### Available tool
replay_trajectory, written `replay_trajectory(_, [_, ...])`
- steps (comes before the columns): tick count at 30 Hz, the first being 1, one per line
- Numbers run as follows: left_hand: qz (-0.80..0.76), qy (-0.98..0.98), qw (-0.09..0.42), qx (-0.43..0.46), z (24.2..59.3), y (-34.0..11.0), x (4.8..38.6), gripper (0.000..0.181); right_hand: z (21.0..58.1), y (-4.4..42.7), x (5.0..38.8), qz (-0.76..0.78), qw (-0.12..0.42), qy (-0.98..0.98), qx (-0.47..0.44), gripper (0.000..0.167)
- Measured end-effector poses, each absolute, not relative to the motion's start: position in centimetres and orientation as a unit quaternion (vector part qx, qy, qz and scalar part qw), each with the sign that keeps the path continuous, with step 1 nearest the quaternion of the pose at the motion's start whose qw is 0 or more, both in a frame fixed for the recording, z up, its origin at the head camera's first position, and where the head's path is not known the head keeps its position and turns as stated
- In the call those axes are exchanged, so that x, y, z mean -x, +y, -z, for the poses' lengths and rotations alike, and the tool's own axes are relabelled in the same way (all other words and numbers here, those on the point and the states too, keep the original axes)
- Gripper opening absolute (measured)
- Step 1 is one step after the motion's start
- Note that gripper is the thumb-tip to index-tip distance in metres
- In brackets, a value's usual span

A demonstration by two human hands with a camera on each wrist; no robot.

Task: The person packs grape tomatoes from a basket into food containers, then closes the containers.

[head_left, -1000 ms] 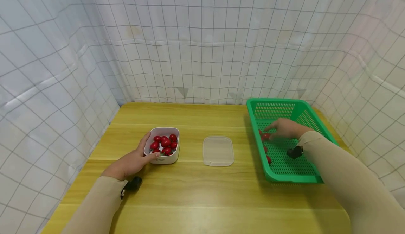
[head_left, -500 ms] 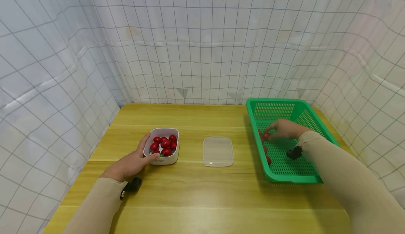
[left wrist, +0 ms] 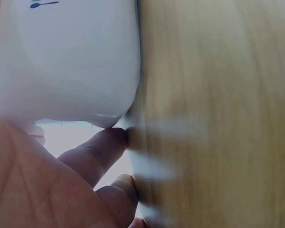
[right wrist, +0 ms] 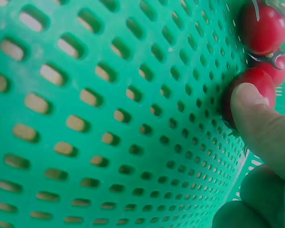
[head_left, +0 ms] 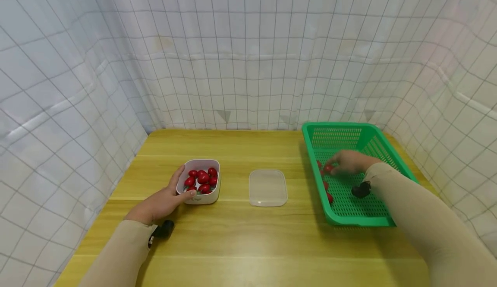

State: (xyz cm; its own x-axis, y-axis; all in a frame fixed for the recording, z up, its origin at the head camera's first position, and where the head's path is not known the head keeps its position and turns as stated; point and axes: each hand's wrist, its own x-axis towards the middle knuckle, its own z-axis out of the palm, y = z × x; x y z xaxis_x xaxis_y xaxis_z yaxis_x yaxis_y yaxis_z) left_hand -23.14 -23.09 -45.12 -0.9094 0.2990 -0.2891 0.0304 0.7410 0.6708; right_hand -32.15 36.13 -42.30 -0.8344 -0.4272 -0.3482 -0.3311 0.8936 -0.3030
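Observation:
My left hand (head_left: 165, 201) grips the near left corner of a white container (head_left: 209, 197) holding several red tomatoes (head_left: 203, 178); its thumb lies over the near rim. In the left wrist view, the container's white side (left wrist: 80, 61) stands beside the palm and curled fingers. Inside the green basket (head_left: 330, 218), my right hand (head_left: 348, 162) has its thumb and fingers at a tomato (head_left: 328, 168). In the right wrist view, the thumb presses on that tomato (right wrist: 256, 88), with two others (right wrist: 264, 28) beside it; the fingertips behind it are hidden.
A clear, flat square lid (head_left: 268, 187) lies on the wooden table (head_left: 248, 244) between container and basket. More tomatoes (head_left: 329, 198) rest along the basket's left side. White gridded curtains (head_left: 248, 54) surround the table's back and sides.
My right hand has shifted slightly inside the basket, and the tomato at its fingers has moved a little to the right. My left hand keeps its grip on the container.

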Motion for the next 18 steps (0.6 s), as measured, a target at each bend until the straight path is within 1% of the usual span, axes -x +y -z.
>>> replay_trajectory(11, [-0.356,0.911,0.186,-0.090,45.50,-23.00,23.22,0.102,41.87,35.87,31.56,0.121,0.217,0.947,0.202,0.045])
replay_trajectory(18, [-0.367,0.908,0.183,-0.087,45.31,-23.05,23.04,0.102,42.03,35.79,31.84,0.110,0.217,0.949,0.201,0.046])
